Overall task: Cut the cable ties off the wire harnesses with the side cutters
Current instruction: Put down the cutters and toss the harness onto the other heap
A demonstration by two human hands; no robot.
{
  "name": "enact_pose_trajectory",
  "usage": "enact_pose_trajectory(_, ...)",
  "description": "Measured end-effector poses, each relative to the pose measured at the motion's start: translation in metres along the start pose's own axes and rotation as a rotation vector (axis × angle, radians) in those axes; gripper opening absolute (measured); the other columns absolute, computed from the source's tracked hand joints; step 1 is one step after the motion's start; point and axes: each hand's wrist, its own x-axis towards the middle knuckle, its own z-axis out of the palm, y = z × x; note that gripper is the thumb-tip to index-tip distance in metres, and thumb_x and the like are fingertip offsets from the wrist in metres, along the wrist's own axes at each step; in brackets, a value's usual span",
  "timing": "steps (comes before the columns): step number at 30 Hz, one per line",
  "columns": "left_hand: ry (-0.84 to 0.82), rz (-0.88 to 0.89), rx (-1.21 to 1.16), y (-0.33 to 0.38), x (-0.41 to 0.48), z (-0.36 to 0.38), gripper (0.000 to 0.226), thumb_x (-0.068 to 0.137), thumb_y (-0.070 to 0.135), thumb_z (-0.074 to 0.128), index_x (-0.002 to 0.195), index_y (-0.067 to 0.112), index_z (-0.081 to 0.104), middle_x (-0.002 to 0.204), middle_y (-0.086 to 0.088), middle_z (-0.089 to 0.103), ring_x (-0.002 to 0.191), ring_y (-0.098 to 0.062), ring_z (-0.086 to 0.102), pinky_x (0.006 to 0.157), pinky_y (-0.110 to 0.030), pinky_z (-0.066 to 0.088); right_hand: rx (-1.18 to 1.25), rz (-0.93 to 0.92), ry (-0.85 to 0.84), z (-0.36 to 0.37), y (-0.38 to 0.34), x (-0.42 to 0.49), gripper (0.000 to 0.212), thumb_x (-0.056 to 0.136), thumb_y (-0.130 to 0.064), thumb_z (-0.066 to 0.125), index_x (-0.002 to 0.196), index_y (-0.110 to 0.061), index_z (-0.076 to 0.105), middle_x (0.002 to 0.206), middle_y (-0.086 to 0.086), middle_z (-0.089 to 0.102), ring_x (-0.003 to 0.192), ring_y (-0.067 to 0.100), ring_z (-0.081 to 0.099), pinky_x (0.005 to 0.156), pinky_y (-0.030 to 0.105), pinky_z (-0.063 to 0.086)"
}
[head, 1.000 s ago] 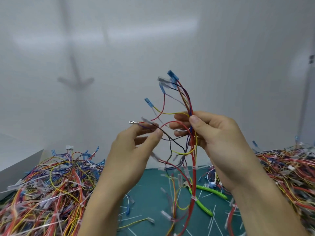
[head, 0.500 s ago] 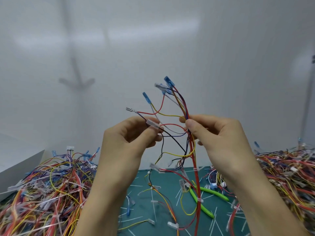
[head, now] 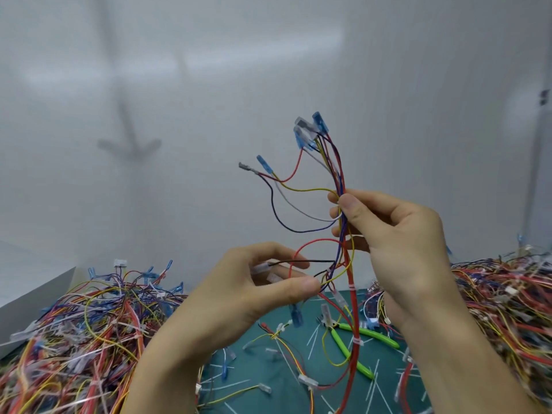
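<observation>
The left hand (head: 239, 294) is pinching loose ends of the wire harness (head: 343, 174) up in the air, the right hand (head: 397, 243) is curling its fingers (head: 348, 204) tight round it, probably hunting for ties, so I think one hand is needing the side cutters (head: 349, 349) lying on the tabletop (head: 248, 375).

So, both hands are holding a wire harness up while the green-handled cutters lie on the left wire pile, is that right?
Not quite: the head view shows the cutters lying on the green mat instead. The left hand and right hand do hold the harness up.
</observation>
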Motion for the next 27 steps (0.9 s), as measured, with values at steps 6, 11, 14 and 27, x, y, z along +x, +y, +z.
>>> enact_pose_trajectory(6, -0.218, 0.058, 0.055, 0.002, -0.009, -0.007, 0.040, 0.073, 0.020, 0.084, 0.110, 0.024, 0.071, 0.112, 0.008, 0.073, 0.110, -0.005, 0.066, 0.092, -0.009, 0.045, 0.043, 0.054, 0.013, -0.003, -0.002, 0.002, 0.015, 0.093, -0.017, 0.066, 0.083, -0.021, 0.077, 0.075, -0.002, 0.075, 0.060, 0.006, 0.065, 0.055, 0.015, 0.051)
enact_pose_trajectory(11, -0.203, 0.114, 0.112, 0.000, -0.006, -0.008, 0.040, 0.075, 0.013, 0.083, 0.110, 0.029, 0.070, 0.109, 0.014, 0.073, 0.106, 0.000, 0.065, 0.088, -0.005, 0.043, 0.055, 0.081, 0.004, -0.002, -0.002, 0.001, 0.015, 0.093, -0.018, 0.066, 0.082, -0.021, 0.076, 0.075, -0.002, 0.075, 0.060, 0.006, 0.065, 0.056, 0.015, 0.052)
enact_pose_trajectory(14, -0.201, 0.100, 0.093, -0.004, -0.005, -0.008, 0.051, 0.071, 0.013, 0.087, 0.112, 0.037, 0.068, 0.113, 0.014, 0.071, 0.108, -0.004, 0.065, 0.090, -0.013, 0.048, 0.062, 0.098, 0.000, -0.003, -0.002, 0.001, 0.015, 0.093, -0.017, 0.066, 0.084, -0.020, 0.076, 0.074, -0.002, 0.075, 0.061, 0.007, 0.065, 0.055, 0.015, 0.050)
enact_pose_trajectory(27, -0.011, -0.025, 0.259, -0.023, 0.000, -0.017, 0.012, 0.087, 0.031, 0.070, 0.089, 0.021, 0.076, 0.087, 0.005, 0.075, 0.086, -0.004, 0.068, 0.079, -0.023, 0.049, 0.092, 0.127, 0.028, -0.005, -0.003, 0.002, 0.011, 0.093, -0.019, 0.066, 0.089, -0.019, 0.075, 0.075, -0.003, 0.075, 0.064, 0.008, 0.066, 0.055, 0.015, 0.051)
